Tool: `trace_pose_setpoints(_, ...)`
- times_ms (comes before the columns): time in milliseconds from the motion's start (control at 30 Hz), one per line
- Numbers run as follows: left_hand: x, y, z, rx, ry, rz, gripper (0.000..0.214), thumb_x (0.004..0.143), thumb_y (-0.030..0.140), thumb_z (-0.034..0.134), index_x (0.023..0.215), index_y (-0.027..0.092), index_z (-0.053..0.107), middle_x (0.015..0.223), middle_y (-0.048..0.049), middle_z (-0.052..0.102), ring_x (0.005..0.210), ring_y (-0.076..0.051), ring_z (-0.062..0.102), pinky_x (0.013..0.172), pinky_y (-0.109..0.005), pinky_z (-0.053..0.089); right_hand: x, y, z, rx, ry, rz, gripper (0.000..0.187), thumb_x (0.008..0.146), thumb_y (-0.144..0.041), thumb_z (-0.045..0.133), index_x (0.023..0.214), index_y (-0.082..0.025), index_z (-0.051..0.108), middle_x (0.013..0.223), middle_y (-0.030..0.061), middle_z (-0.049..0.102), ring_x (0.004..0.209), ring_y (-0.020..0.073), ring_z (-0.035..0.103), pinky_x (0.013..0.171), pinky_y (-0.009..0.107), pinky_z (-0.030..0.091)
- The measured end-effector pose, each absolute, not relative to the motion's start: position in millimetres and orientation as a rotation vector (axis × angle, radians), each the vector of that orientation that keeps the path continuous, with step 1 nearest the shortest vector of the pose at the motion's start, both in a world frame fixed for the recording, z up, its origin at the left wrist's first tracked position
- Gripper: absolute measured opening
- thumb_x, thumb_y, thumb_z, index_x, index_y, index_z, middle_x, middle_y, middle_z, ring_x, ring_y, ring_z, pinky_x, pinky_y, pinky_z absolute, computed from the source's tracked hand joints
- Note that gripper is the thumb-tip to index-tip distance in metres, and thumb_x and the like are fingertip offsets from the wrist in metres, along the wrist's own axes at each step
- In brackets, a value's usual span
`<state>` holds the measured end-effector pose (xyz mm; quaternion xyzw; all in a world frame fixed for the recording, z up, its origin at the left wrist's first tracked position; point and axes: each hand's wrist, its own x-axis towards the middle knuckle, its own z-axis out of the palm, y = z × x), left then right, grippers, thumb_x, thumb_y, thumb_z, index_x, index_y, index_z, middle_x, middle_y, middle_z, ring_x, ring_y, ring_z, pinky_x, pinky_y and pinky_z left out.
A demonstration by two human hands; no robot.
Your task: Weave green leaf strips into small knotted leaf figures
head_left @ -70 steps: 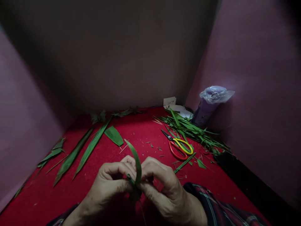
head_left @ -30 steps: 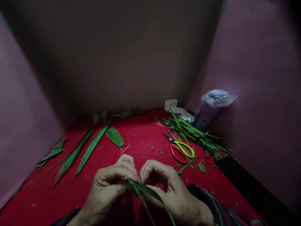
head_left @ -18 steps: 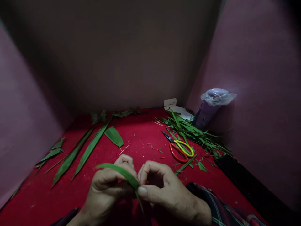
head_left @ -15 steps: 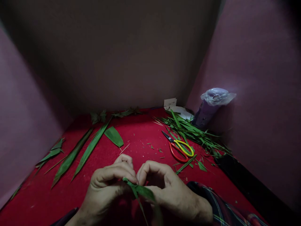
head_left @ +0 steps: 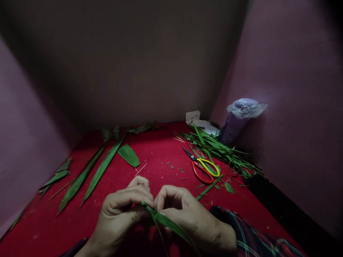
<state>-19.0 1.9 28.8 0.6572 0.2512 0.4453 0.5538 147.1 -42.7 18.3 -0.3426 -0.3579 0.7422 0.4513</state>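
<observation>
Close to the front edge of the view, my left hand (head_left: 120, 212) pinches a green leaf strip (head_left: 171, 225) near its folded upper end. My right hand (head_left: 189, 214) is closed on the same strip, thumb and forefinger meeting beside the left fingertips. From there the strip runs down and to the right below my right hand, with a thin split-off strand hanging beneath. The exact fold between the fingertips is partly hidden. Beyond my right hand lie scissors (head_left: 205, 167) with one red and one yellow handle, blades pointing to the upper left.
Long leaves (head_left: 99, 175) and a short cut leaf (head_left: 129, 155) lie left on the red cloth (head_left: 158, 146). A heap of leaf strips (head_left: 219, 148) is at right, beside a purple container (head_left: 233, 125) topped with clear plastic. A small white card (head_left: 192, 116) stands behind.
My right hand has shifted slightly left and down. The leaf strip's free end has swung right and now lies more slanted.
</observation>
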Motion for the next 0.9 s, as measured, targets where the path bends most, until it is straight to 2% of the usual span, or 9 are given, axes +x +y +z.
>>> trace_pose_setpoints(233,-19,2,27,1.489,0.618,1.027,0.002,0.069,0.023,0.077,0.067,0.025,0.076,0.061,0.0015,0.070,0.066,-0.017,0.055,0.081,-0.034,0.037,146,-45,16,-0.816,-0.943,1.803,0.027,0.069,-0.031,0.074,0.072,-0.015,0.053,0.057,-0.0064,0.050,0.046,0.0039,0.042,0.045,0.015,0.034)
trace_pose_setpoints(333,-18,1,27,1.386,0.656,0.991,0.003,0.066,0.022,0.078,0.064,0.023,0.076,0.060,0.0004,0.068,0.072,-0.017,0.054,0.080,-0.032,0.039,149,-47,21,-0.868,-1.130,1.579,0.019,0.074,-0.025,0.069,0.076,-0.016,0.053,0.065,-0.0046,0.051,0.055,0.0058,0.043,0.051,0.018,0.036)
trace_pose_setpoints(433,-17,-1,27,1.276,0.660,0.923,0.005,0.064,0.023,0.079,0.063,0.021,0.075,0.060,-0.0007,0.064,0.076,-0.018,0.051,0.079,-0.031,0.040,155,-48,29,-0.872,-1.436,1.195,0.008,0.078,-0.015,0.063,0.080,-0.016,0.055,0.072,-0.0019,0.052,0.064,0.0086,0.046,0.060,0.022,0.040)
trace_pose_setpoints(567,-16,-3,26,1.147,0.642,0.817,0.004,0.066,0.020,0.077,0.064,0.019,0.074,0.065,-0.0001,0.058,0.070,-0.016,0.049,0.068,-0.027,0.041,162,-47,34,-0.717,-1.721,0.784,0.012,0.077,-0.007,0.056,0.088,-0.011,0.058,0.079,0.0050,0.055,0.070,0.0125,0.050,0.065,0.026,0.044)
trace_pose_setpoints(700,-13,-2,26,1.071,0.649,0.771,0.006,0.065,0.020,0.077,0.062,0.017,0.073,0.066,-0.0005,0.056,0.069,-0.016,0.051,0.064,-0.026,0.041,167,-43,33,-0.685,-1.885,0.671,0.013,0.075,-0.004,0.056,0.088,-0.008,0.059,0.082,0.0098,0.057,0.074,0.0148,0.054,0.068,0.027,0.046)
trace_pose_setpoints(900,-12,-2,27,1.052,0.634,0.752,0.012,0.061,0.024,0.080,0.060,0.015,0.073,0.064,-0.0008,0.057,0.066,-0.015,0.050,0.061,-0.025,0.041,166,-42,30,-0.652,-1.889,0.589,0.007,0.082,-0.004,0.056,0.087,-0.008,0.058,0.074,0.0107,0.062,0.070,0.0142,0.058,0.066,0.025,0.049)
